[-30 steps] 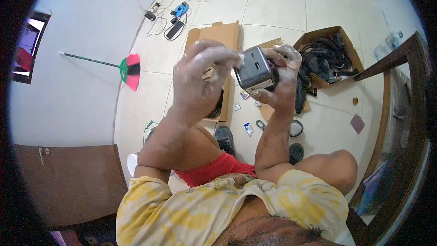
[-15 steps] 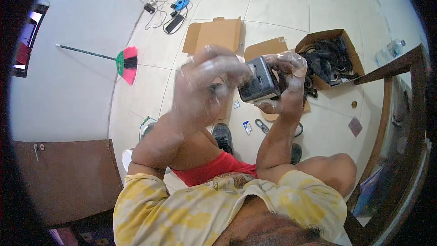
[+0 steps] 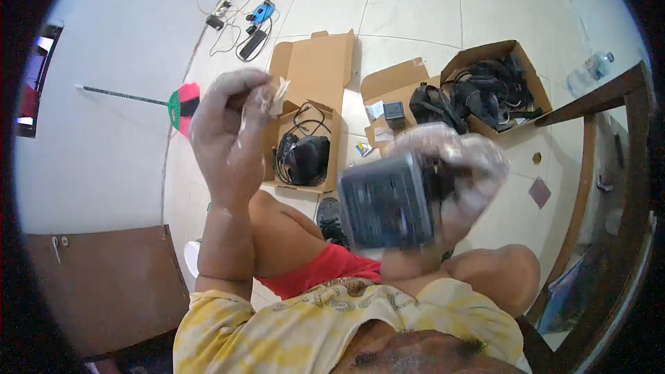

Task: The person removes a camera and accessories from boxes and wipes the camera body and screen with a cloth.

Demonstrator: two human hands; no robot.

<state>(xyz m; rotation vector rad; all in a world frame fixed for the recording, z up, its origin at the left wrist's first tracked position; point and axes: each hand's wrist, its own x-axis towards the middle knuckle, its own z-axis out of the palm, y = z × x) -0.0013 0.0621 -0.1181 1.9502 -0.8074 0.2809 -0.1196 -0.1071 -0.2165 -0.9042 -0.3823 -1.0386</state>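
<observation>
My left hand [image 3: 232, 118], in what looks like a thin clear glove, is raised at the left. Its fingertips pinch a small whitish scrap [image 3: 280, 91], too small to name surely. My right hand [image 3: 471, 173], gloved likewise, grips a black boxy device [image 3: 384, 204] by its right side. The device is close to me and smeared by motion; its broad dark glossy face is turned up. Beyond the hands, an open cardboard box [image 3: 335, 159] holds a black pouch-like thing [image 3: 312, 159] and black cables [image 3: 308, 114].
Another carton [image 3: 509, 48] at the right is full of black gear. A small black cube-like thing [image 3: 393, 114] lies on flat cardboard [image 3: 395, 86]. Adapters and a blue power strip [image 3: 262, 12] lie far left. A broom [image 3: 182, 107], plastic bottle [image 3: 589, 75] and wooden frame [image 3: 634, 152] stand around.
My left hand has drawn left, away from the black device, with the whitish scrap in its fingers. My right hand has brought the device nearer and lower, turning its broad face up.
</observation>
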